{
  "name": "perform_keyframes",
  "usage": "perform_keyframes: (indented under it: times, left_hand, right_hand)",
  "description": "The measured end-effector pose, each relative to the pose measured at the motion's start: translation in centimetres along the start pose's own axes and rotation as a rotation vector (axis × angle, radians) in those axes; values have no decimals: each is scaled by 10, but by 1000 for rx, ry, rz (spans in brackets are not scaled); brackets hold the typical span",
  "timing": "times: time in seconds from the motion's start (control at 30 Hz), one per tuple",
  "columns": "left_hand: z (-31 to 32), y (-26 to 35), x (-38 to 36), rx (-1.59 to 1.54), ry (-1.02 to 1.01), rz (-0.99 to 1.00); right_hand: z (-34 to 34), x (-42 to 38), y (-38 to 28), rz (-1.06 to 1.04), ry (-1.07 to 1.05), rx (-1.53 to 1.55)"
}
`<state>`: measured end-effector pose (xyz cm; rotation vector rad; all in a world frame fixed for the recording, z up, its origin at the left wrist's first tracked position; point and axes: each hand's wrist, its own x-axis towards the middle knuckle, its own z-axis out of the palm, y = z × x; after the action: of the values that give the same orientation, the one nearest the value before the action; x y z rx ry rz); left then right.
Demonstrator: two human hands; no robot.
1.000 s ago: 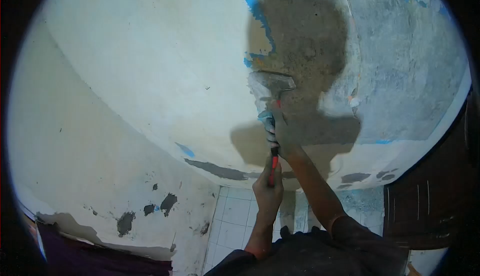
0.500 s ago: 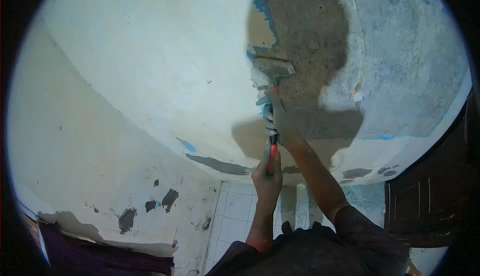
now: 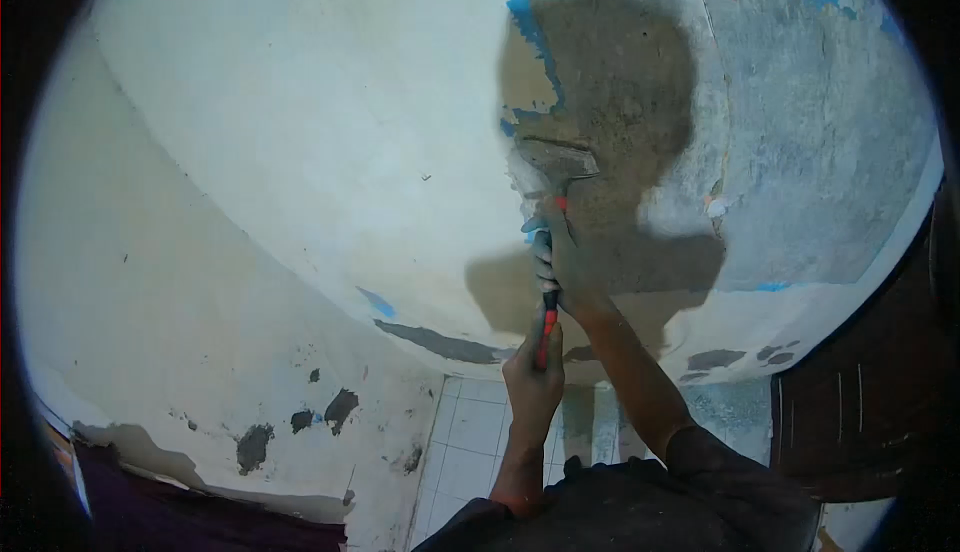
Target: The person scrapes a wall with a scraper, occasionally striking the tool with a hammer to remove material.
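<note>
A wide-bladed scraper (image 3: 560,160) with a long red and black handle lies against the wall, its blade at the border between cream paint and bare grey plaster. My right hand (image 3: 560,264) is wrapped round the upper part of the handle, below the blade, and its fingers look dusty. Lower down, my left hand (image 3: 535,372) grips the red end of the same handle. A ragged strip of blue paint (image 3: 535,27) runs up the wall above the blade. Part of the handle is hidden by my fingers.
My shadow falls over the bare plaster (image 3: 800,152). A left-hand wall (image 3: 200,332) with chipped patches meets this one at a corner. White floor tiles (image 3: 470,422) lie below. Dark brown furniture (image 3: 850,402) stands at right, and dark purple cloth (image 3: 200,502) hangs lower left.
The view has tilted up a little, so the wall sits lower in the picture. The scraper has slid slightly down the wall, with both hands still round its handle.
</note>
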<state>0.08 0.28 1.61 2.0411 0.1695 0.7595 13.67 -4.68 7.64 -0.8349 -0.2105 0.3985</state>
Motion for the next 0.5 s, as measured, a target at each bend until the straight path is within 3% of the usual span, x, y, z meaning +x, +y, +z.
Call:
perform_keyframes:
  times: [0.33, 0.37, 0.5]
  left_hand:
    - [14, 6, -8, -25, 40, 76]
    - [17, 6, -4, -28, 25, 93]
    - [16, 29, 6, -103, -14, -72]
  right_hand:
    - [-3, -11, -17, -34, 19, -119]
    - [-1, -5, -17, -111, 69, -187]
    - [10, -2, -39, -98, -18, -181]
